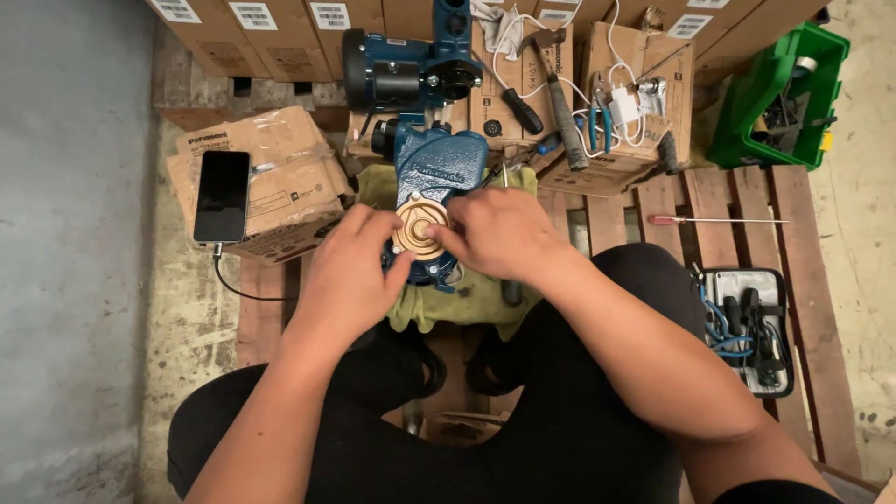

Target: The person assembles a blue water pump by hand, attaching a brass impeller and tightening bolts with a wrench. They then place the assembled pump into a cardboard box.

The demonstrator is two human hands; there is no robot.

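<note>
A blue cast pump housing [439,166] lies on a yellow-green cloth [457,301] in front of me. A round brass impeller disc [419,230] sits in its open face. My left hand [353,271] rests on the disc's left edge with fingers on it. My right hand [499,233] presses fingertips onto the disc's centre and right side. Behind the housing stands the blue and black motor part [401,73] of the pump.
A black phone [222,194] lies on a cardboard box [271,154] at left, cable attached. Hammer [560,98], screwdriver [521,109], pliers and charger lie on boxes behind. A long thin screwdriver [714,220] and an open tool pouch [747,327] rest on the pallet [803,280] at right; green toolbox [779,93] beyond.
</note>
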